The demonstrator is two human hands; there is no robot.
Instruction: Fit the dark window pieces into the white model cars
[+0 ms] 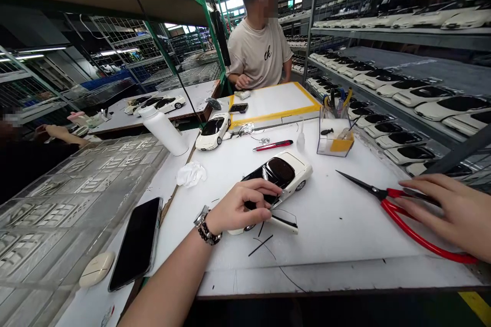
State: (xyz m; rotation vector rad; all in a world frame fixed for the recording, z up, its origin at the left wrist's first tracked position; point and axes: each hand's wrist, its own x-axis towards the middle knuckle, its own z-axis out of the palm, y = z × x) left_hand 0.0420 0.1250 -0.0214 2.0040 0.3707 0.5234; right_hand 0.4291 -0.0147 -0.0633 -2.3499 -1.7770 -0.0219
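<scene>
A white model car (pixel 286 171) with a black roof lies on the white work table (pixel 337 225), one door swung open near the front. My left hand (pixel 240 207), with a beaded bracelet and watch on the wrist, grips the car's near end, fingers curled over it. My right hand (pixel 454 212) rests flat on the red handles of a pair of scissors (pixel 399 214), fingers stretched out; the black blades point left toward the car. Thin black strips lie on the table beside the car.
A phone (pixel 137 242) and a white earbud case (pixel 96 269) lie at the left. A second white car (pixel 213 132), a white bottle (pixel 164 130), a red knife (pixel 273 145) and a clear tool box (pixel 335 138) stand behind. A co-worker (pixel 259 46) stands at the far end; shelves of cars line the right.
</scene>
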